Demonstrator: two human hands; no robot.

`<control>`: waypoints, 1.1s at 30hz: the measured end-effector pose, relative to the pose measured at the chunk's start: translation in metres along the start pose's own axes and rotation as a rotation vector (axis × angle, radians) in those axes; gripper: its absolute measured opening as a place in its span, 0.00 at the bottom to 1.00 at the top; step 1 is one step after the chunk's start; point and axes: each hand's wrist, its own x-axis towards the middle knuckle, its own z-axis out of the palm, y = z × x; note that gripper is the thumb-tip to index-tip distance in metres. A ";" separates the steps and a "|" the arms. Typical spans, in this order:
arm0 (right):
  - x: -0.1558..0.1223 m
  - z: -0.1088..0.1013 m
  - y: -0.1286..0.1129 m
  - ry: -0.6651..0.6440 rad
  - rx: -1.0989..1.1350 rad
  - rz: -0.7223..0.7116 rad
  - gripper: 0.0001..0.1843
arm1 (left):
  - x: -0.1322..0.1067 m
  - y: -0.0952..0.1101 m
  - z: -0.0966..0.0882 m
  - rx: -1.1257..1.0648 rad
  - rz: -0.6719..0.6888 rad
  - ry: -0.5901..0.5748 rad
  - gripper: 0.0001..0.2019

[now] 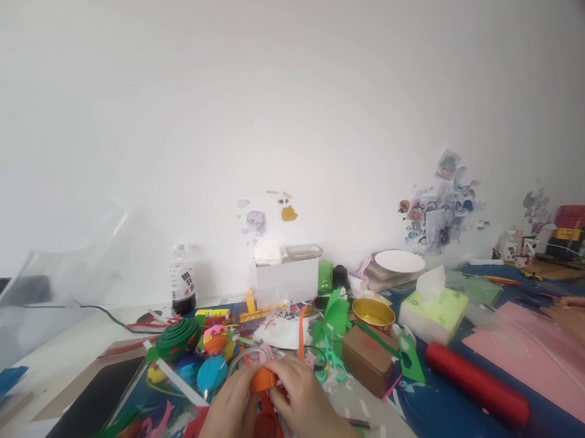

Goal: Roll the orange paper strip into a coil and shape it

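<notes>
Between my two hands is a small orange ribbed paper piece [264,380], curved like a cap. My left hand [231,405] closes on its left side and my right hand [305,395] pinches the right side, fingertips almost meeting on top. Below the hands lies an orange round piece [265,433], with orange strips beside it. Just beyond them sits a ring-shaped clear object, partly hidden. To the left are a blue ribbed paper disc [212,373] and a dark green coiled dome [177,338]. Turquoise scissors [331,360] lie right of my right hand.
A brown box [368,359], gold tin [374,313], tissue pack [434,309] and red roll [477,383] stand to the right. Another person's hand [580,319] rests over pink sheets [532,356]. A bottle [182,280] stands by the wall; paper scraps [132,434] litter the left front.
</notes>
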 end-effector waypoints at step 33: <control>0.000 0.005 0.006 -0.048 -0.051 -0.004 0.20 | -0.003 -0.008 0.005 0.004 -0.041 0.008 0.12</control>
